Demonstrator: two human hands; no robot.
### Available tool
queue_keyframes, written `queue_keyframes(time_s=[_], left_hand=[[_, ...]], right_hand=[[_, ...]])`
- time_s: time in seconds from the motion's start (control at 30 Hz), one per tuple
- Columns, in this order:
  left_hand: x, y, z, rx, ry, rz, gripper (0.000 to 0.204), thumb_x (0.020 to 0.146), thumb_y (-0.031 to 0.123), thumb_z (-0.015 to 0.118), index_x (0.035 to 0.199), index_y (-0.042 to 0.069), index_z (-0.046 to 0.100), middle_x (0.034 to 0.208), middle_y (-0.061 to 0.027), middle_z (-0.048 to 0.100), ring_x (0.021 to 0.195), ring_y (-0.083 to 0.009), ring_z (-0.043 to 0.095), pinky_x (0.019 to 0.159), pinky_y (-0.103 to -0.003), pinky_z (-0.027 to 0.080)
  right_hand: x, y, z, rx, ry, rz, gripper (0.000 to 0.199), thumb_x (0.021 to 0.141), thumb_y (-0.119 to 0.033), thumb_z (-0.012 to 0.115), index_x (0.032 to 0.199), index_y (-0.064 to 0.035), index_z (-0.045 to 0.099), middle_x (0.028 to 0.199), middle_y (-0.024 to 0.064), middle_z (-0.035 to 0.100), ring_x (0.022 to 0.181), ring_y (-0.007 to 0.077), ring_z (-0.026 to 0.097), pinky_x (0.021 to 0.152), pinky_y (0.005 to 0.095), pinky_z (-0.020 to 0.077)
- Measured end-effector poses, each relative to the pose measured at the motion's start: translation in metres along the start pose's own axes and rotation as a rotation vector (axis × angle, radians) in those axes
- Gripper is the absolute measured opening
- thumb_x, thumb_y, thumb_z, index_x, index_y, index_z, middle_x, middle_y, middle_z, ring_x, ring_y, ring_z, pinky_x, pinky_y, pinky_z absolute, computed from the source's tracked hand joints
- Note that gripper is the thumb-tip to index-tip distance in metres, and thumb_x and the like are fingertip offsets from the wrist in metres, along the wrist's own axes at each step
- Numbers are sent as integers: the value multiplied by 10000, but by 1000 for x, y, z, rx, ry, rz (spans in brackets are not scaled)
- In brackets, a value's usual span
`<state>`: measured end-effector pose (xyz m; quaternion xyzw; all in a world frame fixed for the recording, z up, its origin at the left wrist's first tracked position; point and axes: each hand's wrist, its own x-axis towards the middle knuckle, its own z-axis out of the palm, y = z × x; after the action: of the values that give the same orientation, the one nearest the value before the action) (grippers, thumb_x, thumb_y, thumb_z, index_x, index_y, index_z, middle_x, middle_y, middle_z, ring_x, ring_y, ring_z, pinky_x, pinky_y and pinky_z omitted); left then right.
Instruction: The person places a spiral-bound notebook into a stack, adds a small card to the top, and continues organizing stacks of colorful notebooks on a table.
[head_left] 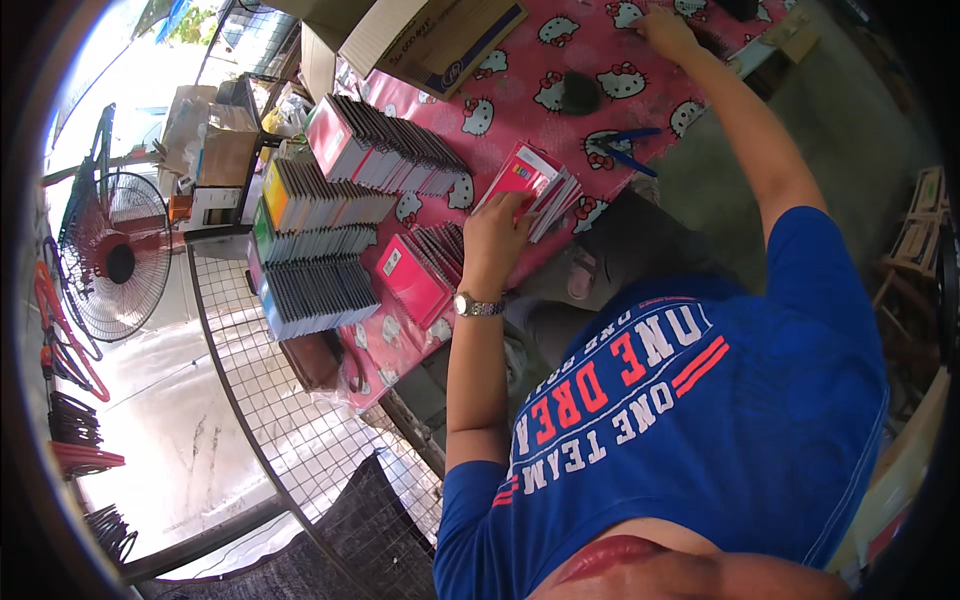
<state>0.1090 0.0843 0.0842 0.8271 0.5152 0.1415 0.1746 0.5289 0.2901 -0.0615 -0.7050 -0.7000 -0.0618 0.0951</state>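
My left hand (pixel 495 235), with a wristwatch on its wrist, grips the near end of a small fanned stack of thin pink-covered booklets (pixel 540 180) on the table with the pink cartoon-cat cloth (pixel 520 80). Just left of that hand lies another fanned pile of pink booklets (pixel 420 272). My right hand (pixel 665 30) is stretched out to the table's far end with its fingers down on the cloth. Whether it holds anything is not clear.
Several rows of upright thin booklets (pixel 330 215) fill the table's left side. An open cardboard box (pixel 430 40) stands at the far end. A blue-handled tool (pixel 622 148) and a dark round object (pixel 580 92) lie mid-table. A standing fan (pixel 115 255) and a wire grid panel (pixel 300 420) are on the left.
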Motion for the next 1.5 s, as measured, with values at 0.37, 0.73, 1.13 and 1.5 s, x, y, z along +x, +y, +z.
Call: queue_keyframes(time_s=[0.37, 0.73, 1.13, 1.5], left_hand=[[6, 1, -24, 181, 193, -1, 211, 853, 96, 588, 1058, 60, 625, 894, -162, 671, 800, -380, 641, 702, -460, 511], [7, 4, 28, 353, 484, 10, 225, 896, 185, 619, 1097, 87, 598, 998, -103, 641, 992, -309, 585, 890, -444, 392], [6, 4, 20, 325, 416, 94, 190, 925, 199, 597, 1073, 81, 604, 999, -101, 628, 968, -300, 578, 860, -430, 400], [6, 7, 25, 316, 401, 56, 229, 930, 223, 578, 1112, 84, 591, 1028, -110, 625, 1014, -300, 566, 893, -447, 377]], right_hand=[[-71, -124, -114, 1158, -53, -50, 392, 1008, -329, 494, 1285, -66, 582, 1021, 97, 673, 865, 299, 658, 774, 428, 515], [-195, -240, -123, 1614, -108, -275, 535, 1025, -379, 471, 1367, 31, 505, 1374, 210, 546, 1314, 297, 490, 1104, 361, 350], [-134, -201, -143, 1212, 0, -563, 242, 854, 28, 623, 1050, -91, 703, 971, 61, 582, 881, 207, 613, 753, 347, 505], [-138, -200, -145, 1226, -261, -552, 171, 905, -92, 622, 1061, -59, 684, 1062, 76, 621, 967, 260, 620, 801, 370, 499]])
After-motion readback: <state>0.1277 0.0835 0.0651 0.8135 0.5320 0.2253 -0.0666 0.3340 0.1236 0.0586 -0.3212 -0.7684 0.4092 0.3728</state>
